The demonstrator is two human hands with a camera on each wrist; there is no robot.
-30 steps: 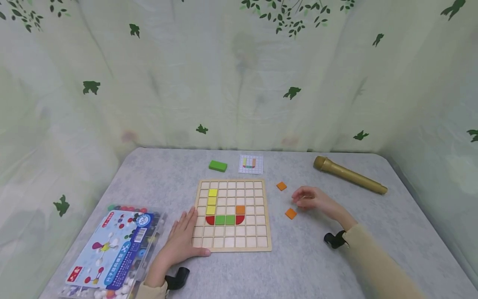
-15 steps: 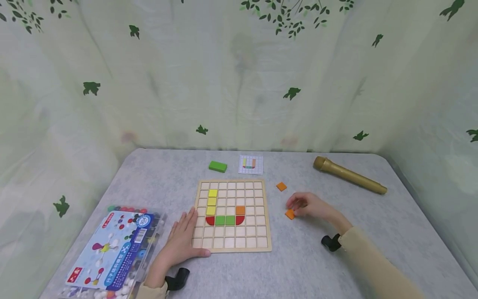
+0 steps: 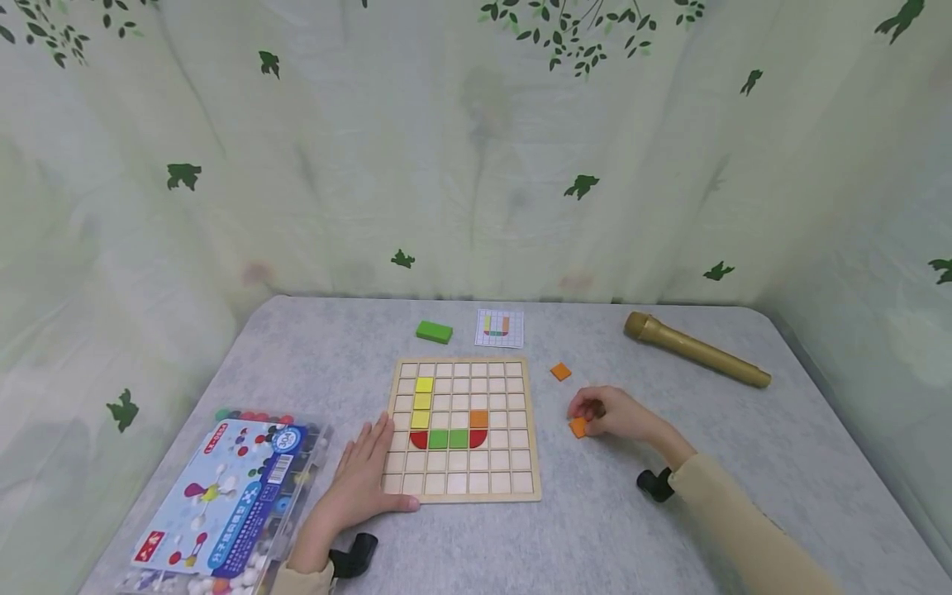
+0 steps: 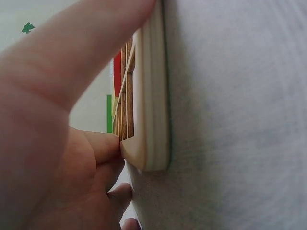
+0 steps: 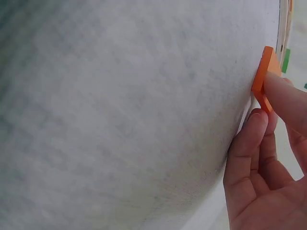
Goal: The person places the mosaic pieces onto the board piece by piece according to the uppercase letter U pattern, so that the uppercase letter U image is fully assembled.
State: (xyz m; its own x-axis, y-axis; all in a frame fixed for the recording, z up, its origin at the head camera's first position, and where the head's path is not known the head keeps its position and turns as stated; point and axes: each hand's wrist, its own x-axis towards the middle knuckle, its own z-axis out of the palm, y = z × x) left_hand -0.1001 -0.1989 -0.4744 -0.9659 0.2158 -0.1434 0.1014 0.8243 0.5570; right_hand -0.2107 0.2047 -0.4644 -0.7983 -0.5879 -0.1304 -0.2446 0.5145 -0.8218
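Observation:
A wooden grid board (image 3: 483,498) lies flat on the table. In its cells sit yellow tiles (image 3: 421,401), green tiles (image 3: 449,439), red rounded tiles (image 3: 478,439) and one orange tile (image 3: 478,418), forming a U. My left hand (image 3: 359,473) rests at the board's lower left corner, fingers straight along the left edge, thumb along the front edge. Right of the board, my right hand (image 3: 621,416) pinches a loose orange square tile (image 5: 261,72) at the tabletop, thumb on its face. Farther back lies another orange tile (image 3: 561,372), apart from the hand.
A pattern card (image 3: 499,328) and a green block (image 3: 435,331) lie behind the board. At the back right is a gold microphone-shaped object (image 3: 697,350). A clear case with a blue printed cover (image 3: 219,496) lies at the left. A leaf-printed curtain (image 3: 476,165) surrounds the table.
My right hand has come left and down to the nearer orange tile and taken hold of it, turning it slightly. The left hand and the board have stayed in place.

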